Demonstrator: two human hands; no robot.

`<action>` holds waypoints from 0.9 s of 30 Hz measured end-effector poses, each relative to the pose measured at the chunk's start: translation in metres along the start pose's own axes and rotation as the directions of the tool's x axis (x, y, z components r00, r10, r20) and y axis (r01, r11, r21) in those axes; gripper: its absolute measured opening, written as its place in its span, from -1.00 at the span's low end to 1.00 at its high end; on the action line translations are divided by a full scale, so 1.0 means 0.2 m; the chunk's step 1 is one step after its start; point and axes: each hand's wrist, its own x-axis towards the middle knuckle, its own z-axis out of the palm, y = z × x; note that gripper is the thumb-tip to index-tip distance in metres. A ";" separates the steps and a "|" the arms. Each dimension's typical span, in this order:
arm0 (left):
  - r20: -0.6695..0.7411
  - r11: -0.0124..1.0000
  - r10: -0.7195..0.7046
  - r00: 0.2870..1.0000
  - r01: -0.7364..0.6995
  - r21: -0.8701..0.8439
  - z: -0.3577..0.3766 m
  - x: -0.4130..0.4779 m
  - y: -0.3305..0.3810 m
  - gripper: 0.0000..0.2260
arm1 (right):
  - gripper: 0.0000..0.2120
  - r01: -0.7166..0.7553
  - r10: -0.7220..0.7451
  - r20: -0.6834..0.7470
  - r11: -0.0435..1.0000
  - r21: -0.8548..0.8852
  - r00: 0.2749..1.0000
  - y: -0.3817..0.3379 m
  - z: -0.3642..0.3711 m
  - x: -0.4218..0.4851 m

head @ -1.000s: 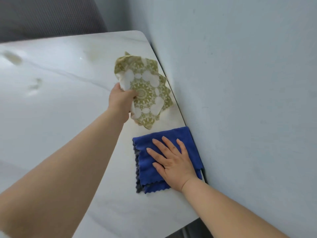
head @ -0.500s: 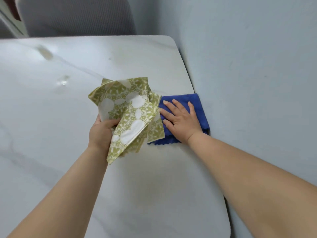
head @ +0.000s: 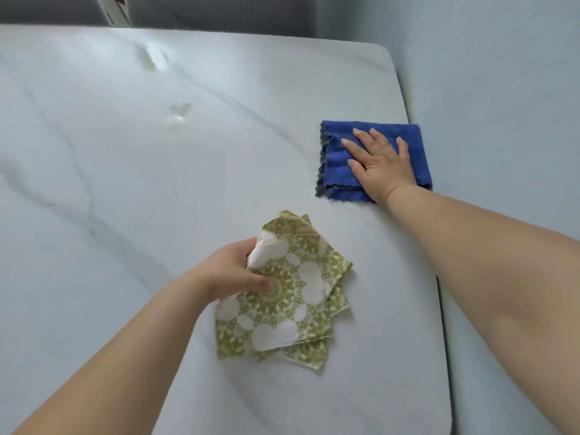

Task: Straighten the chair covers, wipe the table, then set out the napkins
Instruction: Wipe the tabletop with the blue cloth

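While the left hand [head: 233, 271] grips the napkins [head: 282, 293], the right hand [head: 381, 166] presses flat, fingers spread, on the blue cloth [head: 335, 158].

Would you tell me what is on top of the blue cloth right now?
The right hand lies flat on the blue cloth, fingers spread. The cloth rests folded on the table; anything beneath the cloth is covered.

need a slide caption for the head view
Left hand grips green napkins; right hand flat on blue cloth.
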 end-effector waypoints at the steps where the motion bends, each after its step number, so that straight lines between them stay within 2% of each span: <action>1: -0.090 0.997 0.037 0.995 -0.031 0.076 0.00 0.01 0.00 -0.53 | -0.53 -0.003 0.003 0.006 1.000 -0.005 1.000 0.00 0.00 0.00; 3: -0.223 0.992 0.105 0.969 -0.086 0.092 0.02 0.01 0.01 -0.41 | -0.53 -0.006 0.006 0.011 1.000 -0.011 1.000 -0.01 0.00 0.00; 5: -0.285 0.991 0.127 0.950 -0.113 0.066 0.04 0.02 0.01 -0.36 | -0.53 -0.012 0.012 0.011 1.000 -0.013 1.000 -0.01 0.01 -0.01; 9: -0.225 0.983 0.153 0.962 -0.125 0.134 0.12 0.04 0.01 -0.62 | -0.53 -0.022 0.022 0.004 1.000 -0.011 1.000 -0.02 0.02 -0.02; 11: -0.196 0.981 0.141 0.970 -0.111 0.158 0.21 0.06 0.01 -0.59 | -0.53 -0.023 0.023 -0.001 1.000 -0.008 1.000 -0.02 0.03 -0.02; 15: -0.176 0.968 0.180 0.968 -0.143 0.207 0.37 0.08 0.05 -0.39 | -0.53 -0.027 0.027 0.003 1.000 -0.007 1.000 -0.03 0.03 -0.02; 17: -0.218 0.918 0.255 0.942 -0.165 0.362 0.38 0.09 0.06 -0.35 | -0.53 -0.031 0.031 0.002 0.999 -0.008 1.000 -0.02 0.03 -0.02; 19: -0.296 0.818 0.371 0.880 -0.159 0.554 0.32 0.10 0.07 -0.32 | -0.53 -0.030 0.030 -0.002 1.000 -0.004 1.000 -0.02 0.03 -0.02; 21: -0.364 0.746 0.443 0.819 -0.113 0.656 0.23 0.13 0.06 -0.28 | -0.53 -0.022 0.022 -0.001 1.000 -0.007 1.000 -0.02 0.03 -0.02; 24: -0.422 0.715 0.428 0.799 -0.014 0.698 0.09 0.20 0.03 -0.28 | -0.53 -0.010 0.010 0.001 1.000 -0.008 1.000 -0.01 0.03 -0.02; 27: -0.448 0.706 0.428 0.785 0.020 0.708 -0.01 0.29 -0.03 -0.34 | -0.53 0.000 0.000 -0.003 1.000 -0.005 1.000 0.00 0.03 0.00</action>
